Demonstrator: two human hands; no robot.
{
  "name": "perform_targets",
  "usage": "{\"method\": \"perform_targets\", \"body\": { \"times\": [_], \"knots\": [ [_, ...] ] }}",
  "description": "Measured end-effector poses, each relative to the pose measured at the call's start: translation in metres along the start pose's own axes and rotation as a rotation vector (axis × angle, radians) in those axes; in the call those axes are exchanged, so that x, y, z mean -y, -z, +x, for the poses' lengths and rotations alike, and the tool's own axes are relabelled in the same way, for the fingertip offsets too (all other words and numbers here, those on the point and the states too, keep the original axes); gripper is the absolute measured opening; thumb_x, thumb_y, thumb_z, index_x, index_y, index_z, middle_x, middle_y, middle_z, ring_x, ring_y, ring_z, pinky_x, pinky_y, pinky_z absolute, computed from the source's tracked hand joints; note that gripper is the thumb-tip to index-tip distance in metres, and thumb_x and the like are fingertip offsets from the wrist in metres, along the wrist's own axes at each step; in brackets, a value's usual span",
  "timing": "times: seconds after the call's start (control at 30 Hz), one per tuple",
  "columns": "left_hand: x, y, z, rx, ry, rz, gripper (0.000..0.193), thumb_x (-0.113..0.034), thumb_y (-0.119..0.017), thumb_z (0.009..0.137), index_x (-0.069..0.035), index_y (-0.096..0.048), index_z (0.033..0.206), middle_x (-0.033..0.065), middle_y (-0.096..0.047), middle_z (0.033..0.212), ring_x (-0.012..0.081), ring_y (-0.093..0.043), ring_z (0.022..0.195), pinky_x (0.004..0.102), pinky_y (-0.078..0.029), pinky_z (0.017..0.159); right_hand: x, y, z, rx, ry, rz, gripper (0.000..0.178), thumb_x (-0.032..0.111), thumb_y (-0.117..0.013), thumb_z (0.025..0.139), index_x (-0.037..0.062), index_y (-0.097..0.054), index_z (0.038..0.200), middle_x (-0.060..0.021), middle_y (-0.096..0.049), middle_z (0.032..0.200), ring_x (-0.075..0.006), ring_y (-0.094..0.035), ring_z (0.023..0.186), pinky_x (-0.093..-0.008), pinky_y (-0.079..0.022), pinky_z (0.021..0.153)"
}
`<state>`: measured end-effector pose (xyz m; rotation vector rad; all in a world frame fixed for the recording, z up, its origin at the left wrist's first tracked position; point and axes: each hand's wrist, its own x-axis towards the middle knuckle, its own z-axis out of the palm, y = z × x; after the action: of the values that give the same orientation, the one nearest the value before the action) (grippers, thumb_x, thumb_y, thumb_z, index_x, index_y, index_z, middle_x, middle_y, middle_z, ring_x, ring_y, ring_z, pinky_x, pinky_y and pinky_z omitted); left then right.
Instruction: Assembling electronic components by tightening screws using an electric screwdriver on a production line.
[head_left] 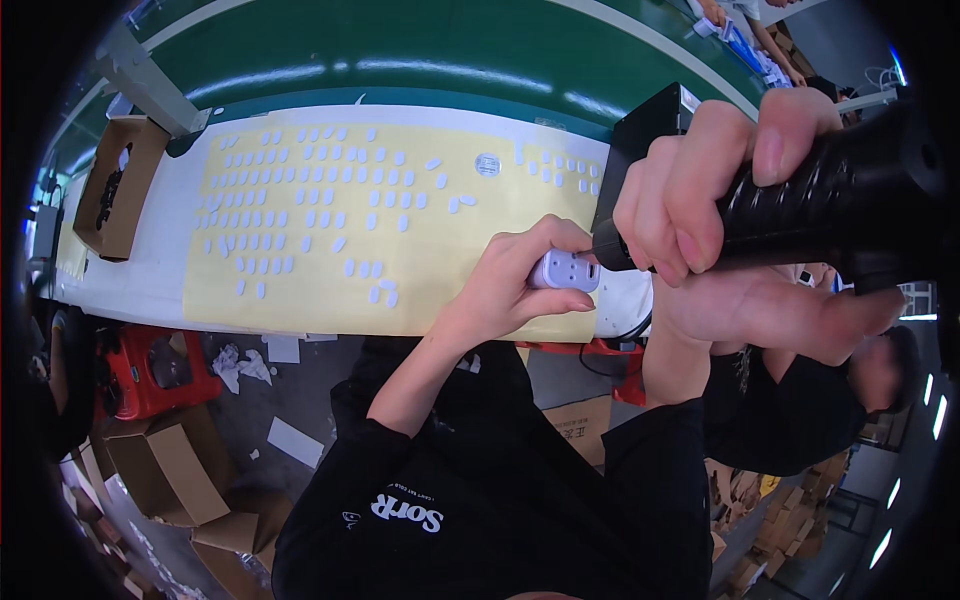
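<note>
My left hand [500, 285] grips a small pale white-lilac casing [566, 272] between thumb and fingers, with several small holes on its upward face. My right hand [690, 185] is wrapped round a black ribbed handheld tool [800, 215] that looks like a power screwdriver. The tool's narrow end points left and sits right by the casing; whether the two touch I cannot tell. Under the hands lies a yellow sheet [430, 275] with many small white oval pieces [315, 175] laid in rows. A round whitish disc [487, 164] rests on the sheet too.
An open cardboard box [120, 190] with dark items stands at the table's left end. A black box [650, 125] is behind my right hand. Beyond the table runs a green conveyor [400, 60]. A red stool [165, 370] and cardboard boxes [170, 465] are below. Another person [790, 415] sits at right.
</note>
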<state>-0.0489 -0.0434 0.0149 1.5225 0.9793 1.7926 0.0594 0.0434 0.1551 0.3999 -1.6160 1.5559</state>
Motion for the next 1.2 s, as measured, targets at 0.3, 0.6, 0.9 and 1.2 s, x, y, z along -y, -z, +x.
{"method": "perform_targets", "body": {
  "times": [0.3,0.6,0.9,1.2],
  "knots": [
    [0.011,-0.008,-0.003,0.019,-0.021,-0.047,0.049,-0.034,-0.075,0.070,-0.004,-0.051,0.099,0.0079,-0.063,0.085,0.0220,-0.062,0.073,0.0269,-0.047,0.067,0.006,0.015,-0.011,-0.114,0.076,-0.033,0.070,0.070,-0.054,0.072,0.0069,-0.044,0.099,-0.0019,-0.044,0.063,-0.0107,-0.039,0.042,-0.0231,-0.032,0.038],
    [0.020,-0.012,-0.001,0.004,-0.075,-0.176,0.051,-0.045,-0.066,0.078,-0.003,-0.047,0.099,0.0157,-0.058,0.080,0.0164,-0.057,0.064,0.0254,-0.045,0.055,0.018,0.084,-0.061,-0.603,0.077,-0.499,0.073,0.077,-0.039,0.074,0.0066,-0.042,0.093,-0.0040,-0.041,0.054,-0.0120,-0.037,0.038,-0.0257,-0.034,0.035],
    [0.018,-0.012,0.000,-0.026,-0.056,-0.174,0.050,-0.045,-0.065,0.078,-0.003,-0.046,0.098,0.0165,-0.058,0.080,0.0163,-0.057,0.062,0.0245,-0.045,0.054,-0.014,0.102,-0.068,-0.736,-0.042,-0.653,0.061,0.067,-0.040,0.081,0.0066,-0.043,0.090,-0.0045,-0.043,0.055,-0.0116,-0.038,0.040,-0.0243,-0.034,0.038],
    [0.020,-0.012,0.001,-0.021,-0.077,-0.196,0.049,-0.044,-0.066,0.078,-0.003,-0.046,0.098,0.0166,-0.058,0.081,0.0166,-0.057,0.062,0.0246,-0.045,0.054,-0.013,0.109,-0.065,-0.767,-0.118,-0.587,0.060,0.067,-0.039,0.081,0.0067,-0.042,0.089,-0.0046,-0.041,0.056,-0.0117,-0.038,0.040,-0.0240,-0.035,0.040]
  ]
}}
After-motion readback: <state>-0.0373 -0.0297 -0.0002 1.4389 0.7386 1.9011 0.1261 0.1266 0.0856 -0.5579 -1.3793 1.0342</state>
